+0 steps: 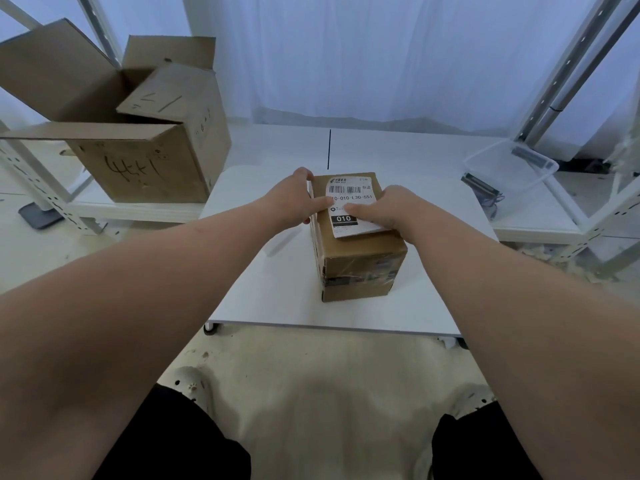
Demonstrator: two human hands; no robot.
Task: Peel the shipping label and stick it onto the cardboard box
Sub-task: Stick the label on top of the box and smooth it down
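A small brown cardboard box (360,265), taped around its front, stands on a low white table (277,292). A white shipping label (351,194) with a barcode and a black "010" block lies on the box's top face, slightly skewed. My left hand (294,202) rests against the box's left top edge, one finger reaching onto the label's left side. My right hand (391,211) lies flat on the label's right half, fingers pressing down on it. The label's lower right part is hidden under that hand.
A large open cardboard box (145,133) with pen marks sits on a low white shelf at the left. A clear plastic tub (512,168) and a dark cabled device (481,188) lie at the right. White metal rack posts stand on both sides.
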